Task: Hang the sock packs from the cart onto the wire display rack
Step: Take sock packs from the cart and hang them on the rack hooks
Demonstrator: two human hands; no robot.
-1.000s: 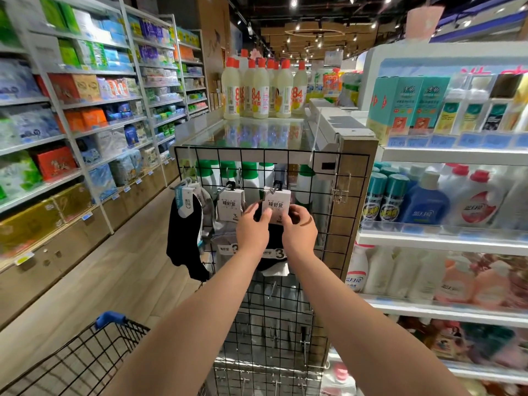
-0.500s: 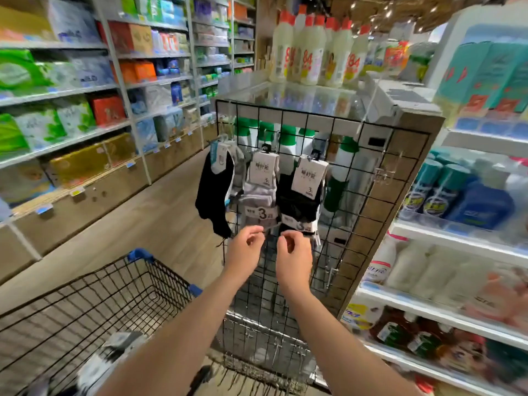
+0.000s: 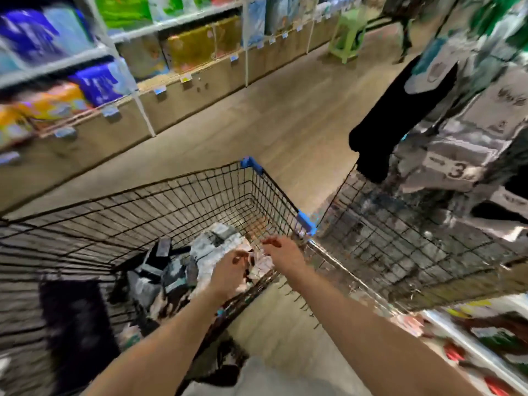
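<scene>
We find the right hand [image 3: 283, 252] loosely curled and empty above the cart [image 3: 200, 181]. The left hand [image 3: 231, 270] curls down over the heap of sock packs [image 3: 205, 250] directly beneath it, but blur hides any grip. Hung sock packs [image 3: 457, 155] sit on the wire display rack [image 3: 400, 252] beyond the right hand.

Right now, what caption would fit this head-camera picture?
Over the wire cart, the left hand and right hand reach toward loose sock packs; hung packs dangle from the display rack.
</scene>
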